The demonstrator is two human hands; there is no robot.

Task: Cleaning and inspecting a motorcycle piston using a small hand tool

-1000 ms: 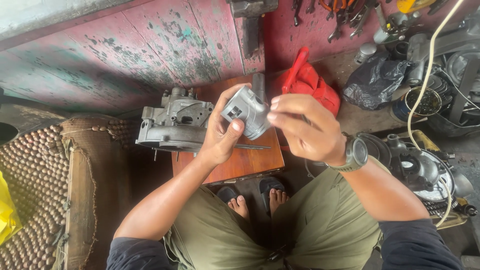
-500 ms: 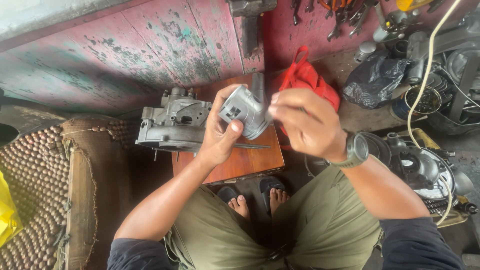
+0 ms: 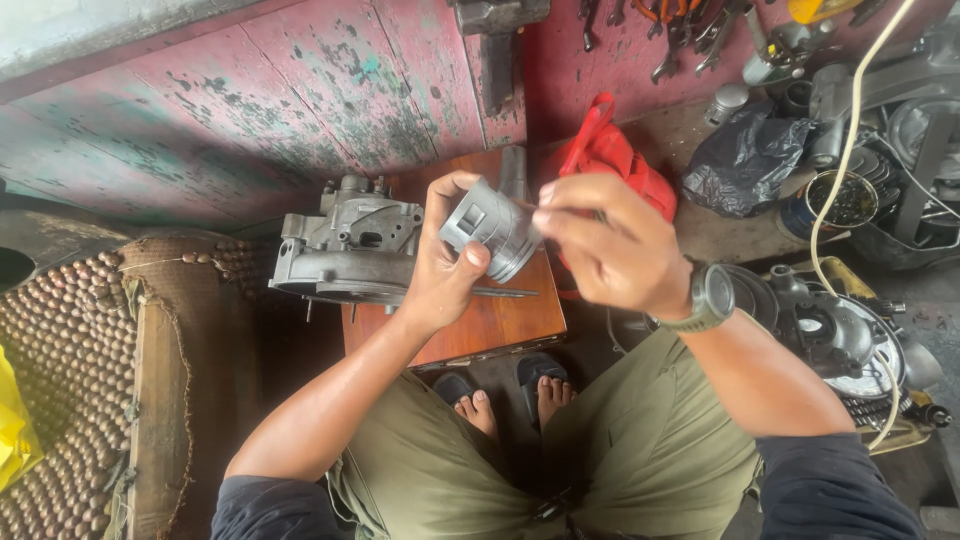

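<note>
- Here, the left hand (image 3: 440,270) grips a grey metal piston (image 3: 492,228), thumb on its near side and fingers wrapped round the far side, holding it up in the air over the desk (image 3: 500,315).
- The right hand (image 3: 610,245) is partly closed, its fingertips pinched together and touching the right edge of the piston; whether it holds anything small between them cannot be told.
- A dark wristwatch (image 3: 708,297) sits on the right wrist.
- The desk is a small brown wooden board, just in front of the person's knees.
- A grey metal engine casing (image 3: 345,252) rests on the left part of the desk, hanging over its left edge, just left of the left hand.
- A red cloth bag (image 3: 612,155) lies at the far right of the desk, behind the right hand.
- A black plastic bag (image 3: 748,162) lies on the floor further right, near a round tin (image 3: 840,203).
- Spanners (image 3: 690,35) hang against the far red wall.
- A woven beaded mat (image 3: 70,370) covers a seat at the left.
- Bare feet in sandals (image 3: 510,385) show below the desk.
</note>
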